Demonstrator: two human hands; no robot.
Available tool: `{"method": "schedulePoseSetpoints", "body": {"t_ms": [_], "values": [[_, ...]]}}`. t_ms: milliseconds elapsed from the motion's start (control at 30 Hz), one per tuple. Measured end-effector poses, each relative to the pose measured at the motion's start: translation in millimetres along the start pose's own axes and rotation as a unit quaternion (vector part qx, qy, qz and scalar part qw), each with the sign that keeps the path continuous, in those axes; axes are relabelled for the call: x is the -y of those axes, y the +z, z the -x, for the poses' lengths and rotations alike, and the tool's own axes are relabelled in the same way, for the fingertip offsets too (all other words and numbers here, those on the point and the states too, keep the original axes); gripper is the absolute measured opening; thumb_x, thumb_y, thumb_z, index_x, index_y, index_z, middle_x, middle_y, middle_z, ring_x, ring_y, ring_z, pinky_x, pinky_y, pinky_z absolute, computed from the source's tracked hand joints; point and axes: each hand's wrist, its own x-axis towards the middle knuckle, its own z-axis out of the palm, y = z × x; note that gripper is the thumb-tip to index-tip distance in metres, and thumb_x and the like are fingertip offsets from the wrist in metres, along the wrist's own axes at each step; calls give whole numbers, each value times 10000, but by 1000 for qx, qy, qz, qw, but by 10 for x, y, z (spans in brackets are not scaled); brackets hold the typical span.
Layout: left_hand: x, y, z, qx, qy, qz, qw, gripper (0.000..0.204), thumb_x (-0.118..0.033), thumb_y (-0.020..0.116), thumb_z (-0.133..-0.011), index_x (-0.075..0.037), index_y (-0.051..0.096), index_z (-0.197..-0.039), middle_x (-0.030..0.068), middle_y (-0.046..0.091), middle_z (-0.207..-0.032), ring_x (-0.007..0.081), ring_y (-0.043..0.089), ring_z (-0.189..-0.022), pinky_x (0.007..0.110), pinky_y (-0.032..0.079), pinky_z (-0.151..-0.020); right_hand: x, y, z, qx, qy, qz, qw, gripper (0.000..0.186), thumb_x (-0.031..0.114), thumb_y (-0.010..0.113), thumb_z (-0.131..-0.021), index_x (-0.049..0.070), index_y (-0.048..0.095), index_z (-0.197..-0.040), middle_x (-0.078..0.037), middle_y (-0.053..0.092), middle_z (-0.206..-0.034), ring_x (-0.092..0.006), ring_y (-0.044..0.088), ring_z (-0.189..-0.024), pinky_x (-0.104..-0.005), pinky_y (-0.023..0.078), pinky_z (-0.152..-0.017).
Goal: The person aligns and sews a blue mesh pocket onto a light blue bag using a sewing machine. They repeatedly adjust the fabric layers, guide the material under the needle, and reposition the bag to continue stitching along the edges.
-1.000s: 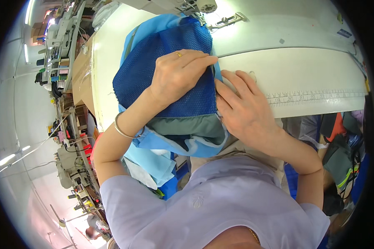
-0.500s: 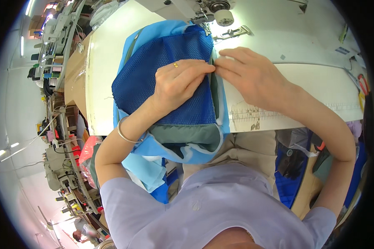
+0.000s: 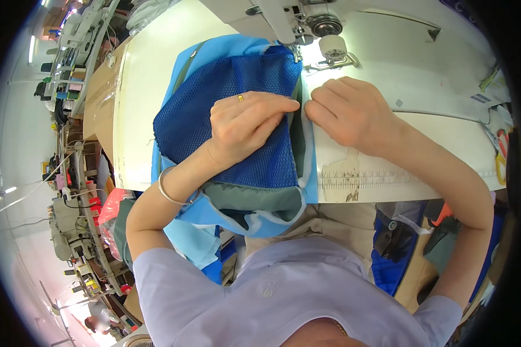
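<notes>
A sewn piece of light blue fabric with a dark blue mesh panel and grey-green lining lies on the white sewing table. Its far right corner sits under the needle area of the sewing machine. My left hand rests across the mesh, thumb and forefinger pinched at the mesh's right edge. Just across the narrow grey-green strip, my right hand is closed, its curled fingertips at the light blue edge. What those fingertips grip is mostly hidden.
A ruler scale runs along the table's front edge. Scissors with red and yellow handles lie at the far right. Light blue cloth hangs below the table on the left. Shelves with thread spools stand further left.
My right hand's fingers have curled in from a more extended pose. Both hands remain beside the right edge of the fabric. The whole view has shifted slightly, the machine showing lower.
</notes>
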Motion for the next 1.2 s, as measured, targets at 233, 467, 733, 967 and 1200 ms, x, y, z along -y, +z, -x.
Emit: {"method": "schedulePoseSetpoints", "body": {"t_ms": [233,467,733,967,1200], "values": [[48,12,-18,-1,5,26,1000,211,68,745,-744,-10,762,-940,106,771,-922,256,757,-847,387,619,-812,3,123,-96,-129,-81,62,986,171,161,690,-730,63,648,-864,-58,645,-892,-198,635,-875,-299,524,-711],[84,28,-9,40,-8,60,997,232,92,728,-802,1,715,-1015,127,759,-1018,277,750,-972,491,587,-991,-57,132,-93,-110,-105,-16,988,136,119,676,-745,52,615,-847,-62,628,-846,-203,642,-858,-309,530,-719],[119,14,15,59,-12,50,997,281,118,706,-786,-17,620,-1017,132,757,-1052,313,745,-964,477,587,-979,-11,217,-136,-118,-77,-62,988,183,97,696,-732,70,593,-880,-42,583,-811,-181,617,-793,-308,523,-714],[201,-27,18,102,-11,20,995,304,100,667,-775,-21,664,-1054,119,763,-1093,310,725,-920,387,558,-823,-18,134,-144,-65,-79,-68,992,148,90,689,-669,30,637,-793,-66,611,-823,-207,632,-823,-311,536,-718],[263,-57,32,120,29,-17,992,415,26,652,-754,-49,759,-1148,88,749,-1154,257,642,-879,370,533,-801,36,112,-67,-85,-69,-36,993,187,91,693,-641,-2,664,-800,-104,653,-845,-232,662,-800,-326,560,-699]]}}
